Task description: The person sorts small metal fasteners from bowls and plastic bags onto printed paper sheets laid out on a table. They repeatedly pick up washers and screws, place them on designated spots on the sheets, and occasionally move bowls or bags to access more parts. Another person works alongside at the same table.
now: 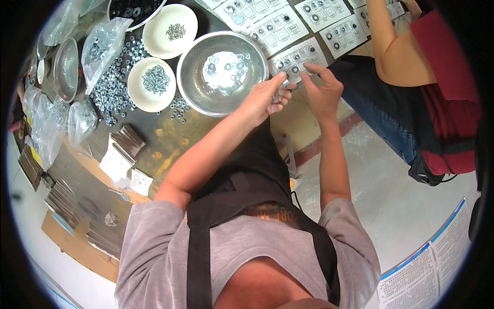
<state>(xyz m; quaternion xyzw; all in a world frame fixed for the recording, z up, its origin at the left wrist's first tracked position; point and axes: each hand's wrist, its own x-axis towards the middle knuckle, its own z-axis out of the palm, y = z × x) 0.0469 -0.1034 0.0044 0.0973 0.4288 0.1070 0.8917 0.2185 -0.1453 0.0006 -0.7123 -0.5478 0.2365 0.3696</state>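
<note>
My left hand [266,98] is closed around several small shiny metal parts [278,96], just past the right rim of a perforated steel bowl [191,77]. Flat metal washers [226,77] lie in that bowl. My right hand [324,91] is beside the left, over the near edge of a printed sheet [310,49] with dark and metal rings set on its drawings. Its thumb and forefinger are apart, and I see nothing between them. The other right fingers are partly hidden.
Left of the steel bowl stand two cream bowls [135,95] of screws, with loose nuts [110,92] and plastic bags [105,44] beyond. More printed sheets [342,35] cover the table's far right. Another person's arm [386,49] reaches in there. Stacked dark strips [126,140] lie nearer.
</note>
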